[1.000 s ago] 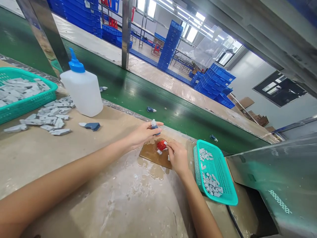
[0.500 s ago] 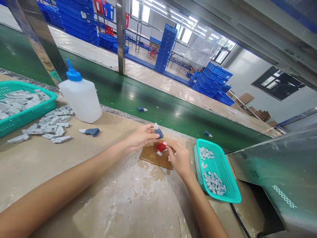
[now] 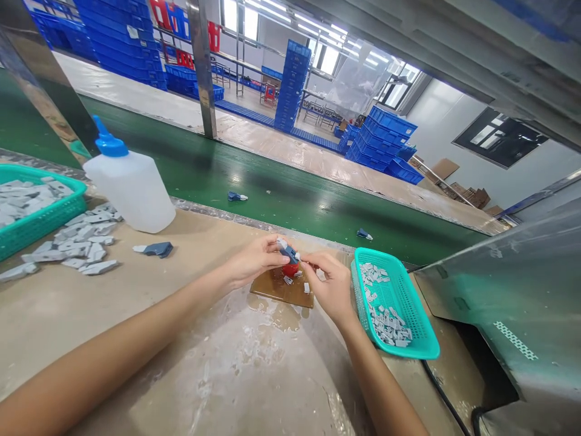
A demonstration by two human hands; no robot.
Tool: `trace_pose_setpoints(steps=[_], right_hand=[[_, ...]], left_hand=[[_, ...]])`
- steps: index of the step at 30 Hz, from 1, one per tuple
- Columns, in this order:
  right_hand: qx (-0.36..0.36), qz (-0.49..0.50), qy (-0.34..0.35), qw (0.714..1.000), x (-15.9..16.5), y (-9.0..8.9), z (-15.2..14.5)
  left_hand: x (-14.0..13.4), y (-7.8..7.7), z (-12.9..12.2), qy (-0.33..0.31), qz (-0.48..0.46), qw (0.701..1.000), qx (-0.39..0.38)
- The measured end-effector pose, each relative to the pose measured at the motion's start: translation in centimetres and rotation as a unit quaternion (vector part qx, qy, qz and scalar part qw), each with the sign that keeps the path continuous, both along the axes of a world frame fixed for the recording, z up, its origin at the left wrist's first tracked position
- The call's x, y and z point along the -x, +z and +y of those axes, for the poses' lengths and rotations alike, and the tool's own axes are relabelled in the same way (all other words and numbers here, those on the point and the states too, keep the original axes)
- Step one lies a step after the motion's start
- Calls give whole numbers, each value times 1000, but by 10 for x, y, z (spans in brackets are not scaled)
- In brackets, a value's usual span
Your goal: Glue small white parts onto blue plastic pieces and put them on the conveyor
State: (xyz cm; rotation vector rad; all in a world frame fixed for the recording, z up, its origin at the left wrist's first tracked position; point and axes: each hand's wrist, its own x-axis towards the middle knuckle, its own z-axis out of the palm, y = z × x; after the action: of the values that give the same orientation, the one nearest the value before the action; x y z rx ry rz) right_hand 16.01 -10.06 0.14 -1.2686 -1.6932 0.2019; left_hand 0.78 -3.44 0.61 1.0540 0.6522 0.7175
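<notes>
My left hand [image 3: 256, 261] pinches a dark blue and grey plastic part [image 3: 287, 249] by its sides. From the right, my right hand [image 3: 329, 281] holds a small white piece [image 3: 298, 257] between thumb and fingertips, against the right end of the blue part. Right below them, a round red object [image 3: 290, 269] sits on a wet brown plate [image 3: 281, 292], partly hidden by the hands. A few small white pieces [image 3: 307, 287] lie on the plate. Another blue and white part [image 3: 158, 249] rests on the table to the left.
A white bottle with a blue nozzle [image 3: 131, 191] stands at left, beside loose grey parts [image 3: 86, 242] and a full green basket [image 3: 40, 221]. At right is a green basket [image 3: 424, 327] of small pieces. Behind runs a green conveyor belt [image 3: 290, 209] carrying two blue parts.
My right hand has lifted a small white piece from by the red object to the blue part. My left hand has tilted the blue part towards it. The belt parts appear farther left.
</notes>
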Motion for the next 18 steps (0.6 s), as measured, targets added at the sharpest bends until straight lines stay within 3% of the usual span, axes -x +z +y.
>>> trace_pose_setpoints(steps=[9,11,13,15,17,18], right_hand=[[-40,-60,13,997,7,-7,1],[-77,-108,5,991,4,-6,2],[-100,-165,-15,981,-11,-4,0],[-89,-213,-57,971,-40,-2,-4],[-53,-243,-109,962,-78,-1,-7],[-39,-256,-106,960,-97,-1,-8]], left_hand=[[-15,-16,-15,43,-78,994,59],[-22,-19,-13,44,-69,996,29],[-26,-21,2,57,-10,995,-75],[-24,-21,28,85,129,954,-258],[-15,-21,59,99,310,851,-411],[-10,-22,74,102,383,805,-442]])
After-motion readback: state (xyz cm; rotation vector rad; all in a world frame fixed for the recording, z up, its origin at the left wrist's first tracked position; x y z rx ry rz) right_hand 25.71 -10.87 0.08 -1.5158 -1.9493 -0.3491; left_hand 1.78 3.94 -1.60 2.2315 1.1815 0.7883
